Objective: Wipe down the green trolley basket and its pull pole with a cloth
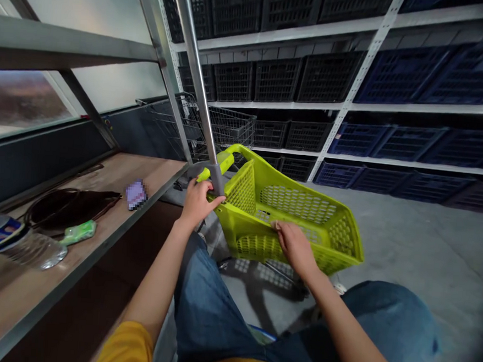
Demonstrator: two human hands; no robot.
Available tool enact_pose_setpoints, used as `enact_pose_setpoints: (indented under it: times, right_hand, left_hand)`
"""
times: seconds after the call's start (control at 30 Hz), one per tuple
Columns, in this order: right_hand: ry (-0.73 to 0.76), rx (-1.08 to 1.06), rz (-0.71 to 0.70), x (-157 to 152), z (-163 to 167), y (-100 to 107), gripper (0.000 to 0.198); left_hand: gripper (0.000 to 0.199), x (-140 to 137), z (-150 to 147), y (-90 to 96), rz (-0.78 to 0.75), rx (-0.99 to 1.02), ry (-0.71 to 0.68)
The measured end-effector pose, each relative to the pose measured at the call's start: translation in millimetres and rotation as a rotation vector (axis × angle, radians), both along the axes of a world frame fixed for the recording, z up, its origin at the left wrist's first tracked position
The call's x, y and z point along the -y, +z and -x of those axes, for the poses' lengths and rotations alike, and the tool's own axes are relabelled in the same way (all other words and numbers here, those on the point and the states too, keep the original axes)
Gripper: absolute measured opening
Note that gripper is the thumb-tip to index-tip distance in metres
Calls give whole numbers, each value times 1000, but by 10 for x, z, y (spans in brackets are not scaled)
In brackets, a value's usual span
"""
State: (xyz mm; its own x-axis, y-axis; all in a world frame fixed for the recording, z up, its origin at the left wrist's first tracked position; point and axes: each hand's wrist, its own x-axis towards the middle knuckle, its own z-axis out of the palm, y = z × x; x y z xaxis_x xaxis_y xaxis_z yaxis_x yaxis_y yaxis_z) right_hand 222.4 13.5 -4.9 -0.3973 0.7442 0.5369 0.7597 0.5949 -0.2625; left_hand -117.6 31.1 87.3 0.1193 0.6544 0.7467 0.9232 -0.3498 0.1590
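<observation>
A lime-green plastic shopping cart (307, 186) with latticed sides stands on the floor in front of my knees. At its handle end, a grey bracket (217, 180) sits at the foot of a tall metal pole (197, 73). My left hand (198, 203) is closed on the cart's corner by this bracket, its thumb along the rim; some fingers are hidden behind it. Partway along the near side, my right hand (297, 248) pinches the cart's top rim between thumb and fingers. The cart's basket shows nothing inside.
To the left, a wooden shelf (151, 166) holds a water bottle (34, 246), a green packet (79, 232), a dark bag (72, 210) and a blurred-out item (136, 194). Behind the cart are a wire cart (232, 126) and racks of black crates (275, 79) and blue crates (402, 73).
</observation>
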Motion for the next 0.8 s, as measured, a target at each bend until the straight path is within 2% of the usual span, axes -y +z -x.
enact_pose_setpoints:
  times: [0.1, 0.2, 0.33, 0.43, 0.53, 0.6, 0.67, 0.73, 0.8]
  right_hand:
    - [-30, 21, 24, 208, 162, 37, 28]
    - [-5, 64, 62, 369, 324, 86, 30]
    - [59, 143, 121, 531, 578, 184, 33]
    - [85, 200, 201, 614, 752, 250, 39]
    - [151, 115, 316, 617, 799, 296, 41]
    - [305, -8, 400, 524, 726, 343, 35]
    - [422, -128, 469, 321, 586, 431, 28]
    - [363, -247, 464, 3, 424, 571, 23]
    - [189, -366, 359, -409, 294, 742, 25]
  left_hand:
    - [34, 30, -68, -91, -42, 53, 16]
    - [41, 87, -175, -203, -60, 167, 93]
    - [66, 143, -366, -320, -43, 329, 118]
    - [87, 173, -515, -380, 61, 385, 112]
    - [96, 229, -647, -441, 143, 395, 146]
    - [92, 290, -719, -475, 164, 352, 181]
    - [78, 361, -773, -482, 181, 245, 210]
    - [58, 426, -814, -453, 216, 94, 189]
    - [42, 474, -858, -395, 272, -54, 87]
